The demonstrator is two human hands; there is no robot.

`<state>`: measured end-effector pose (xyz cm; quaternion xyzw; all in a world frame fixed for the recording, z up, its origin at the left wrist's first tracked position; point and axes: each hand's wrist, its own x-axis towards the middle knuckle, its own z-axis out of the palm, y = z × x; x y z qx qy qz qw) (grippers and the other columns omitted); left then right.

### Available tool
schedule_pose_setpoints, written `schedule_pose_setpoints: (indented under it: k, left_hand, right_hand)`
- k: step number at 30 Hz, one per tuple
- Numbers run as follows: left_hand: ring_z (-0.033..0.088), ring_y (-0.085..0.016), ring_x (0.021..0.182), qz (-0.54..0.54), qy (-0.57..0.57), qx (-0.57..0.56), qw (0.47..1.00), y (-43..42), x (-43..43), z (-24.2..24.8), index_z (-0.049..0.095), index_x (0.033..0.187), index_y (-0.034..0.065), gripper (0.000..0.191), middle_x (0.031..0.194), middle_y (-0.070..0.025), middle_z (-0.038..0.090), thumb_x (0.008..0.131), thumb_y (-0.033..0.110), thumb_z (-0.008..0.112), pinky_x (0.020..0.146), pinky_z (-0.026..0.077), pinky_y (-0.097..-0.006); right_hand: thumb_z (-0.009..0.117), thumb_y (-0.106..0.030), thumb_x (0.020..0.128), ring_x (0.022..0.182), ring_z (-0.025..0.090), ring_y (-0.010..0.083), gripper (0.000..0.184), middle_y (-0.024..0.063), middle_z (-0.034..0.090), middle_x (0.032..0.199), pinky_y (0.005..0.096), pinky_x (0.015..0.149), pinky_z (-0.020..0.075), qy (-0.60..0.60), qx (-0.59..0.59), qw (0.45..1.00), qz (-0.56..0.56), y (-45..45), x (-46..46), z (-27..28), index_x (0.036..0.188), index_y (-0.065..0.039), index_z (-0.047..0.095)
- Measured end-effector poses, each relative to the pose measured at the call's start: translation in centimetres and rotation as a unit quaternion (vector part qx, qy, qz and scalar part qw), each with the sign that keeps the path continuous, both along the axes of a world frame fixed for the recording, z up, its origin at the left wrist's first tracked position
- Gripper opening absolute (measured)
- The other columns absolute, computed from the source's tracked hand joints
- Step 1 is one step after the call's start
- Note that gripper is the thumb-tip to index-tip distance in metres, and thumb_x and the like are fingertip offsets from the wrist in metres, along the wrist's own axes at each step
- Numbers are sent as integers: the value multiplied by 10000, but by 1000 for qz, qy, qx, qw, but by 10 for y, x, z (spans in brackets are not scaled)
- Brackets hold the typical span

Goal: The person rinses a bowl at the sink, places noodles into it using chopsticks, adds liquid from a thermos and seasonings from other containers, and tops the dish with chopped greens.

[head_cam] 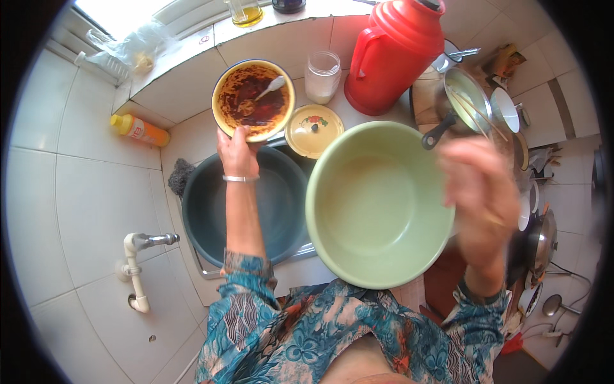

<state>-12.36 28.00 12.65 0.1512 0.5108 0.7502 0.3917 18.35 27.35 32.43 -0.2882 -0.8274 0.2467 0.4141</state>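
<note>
My left hand [238, 151] grips the near rim of a yellow enamel bowl [220, 115], thumb over the edge. Dark red chilli sauce [252, 89] coats the inside, and a light-handled spoon [271, 88] rests in it. Beside the bowl lies its likely lid, a yellow enamel lid [301, 126] with a flower print and a dark knob. Blurred by motion, my right hand [479, 192] is over the right rim of a large pale green plastic basin [369, 216]; whether it holds anything is unclear. Below my left forearm, a dark blue-green basin [206, 211] sits in the sink.
A red thermos flask [395, 57] and a glass jar of white powder [323, 79] stand at the back. A steel pan [467, 93] with chopsticks [472, 113] is at right. Along the left wall are a tap [156, 240], an orange bottle [144, 131] and a scouring pad [181, 176].
</note>
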Motion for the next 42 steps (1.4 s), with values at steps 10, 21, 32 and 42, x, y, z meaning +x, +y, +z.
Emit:
schedule_pose_setpoints:
  k: [10,21,32,42]
  left_hand:
    - [603,-236,985,-162,-65,62,983,-90,133,85,375,1264,17,469,1139,-145,540,814,-45,489,806,554,-362]
    - [543,-217,1058,-196,-20,76,978,-127,257,88,272,1366,37,601,1226,-129,462,818,-53,502,863,533,-334]
    - [562,-193,1013,-294,14,39,955,-152,406,80,358,1299,51,548,1169,-98,518,790,-54,532,813,518,-306]
    - [504,-201,1098,-308,67,39,948,-150,462,76,318,1352,50,649,1199,-100,493,758,-74,546,876,457,-312]
  right_hand:
    - [581,-123,682,750,556,198,96,84,544,797,265,553,457,-340,381,858,-52,5,-22,-41,684,-29,595]
    - [664,-169,816,695,654,331,240,161,655,845,407,598,516,-127,-134,977,-109,-100,106,-75,957,-9,554]
    - [588,-49,744,550,600,173,233,54,600,687,268,490,460,-264,191,927,-185,-124,301,-55,964,16,624]
    - [570,-35,726,561,604,192,205,61,602,691,282,493,445,-230,173,939,-187,-141,361,-68,916,6,634]
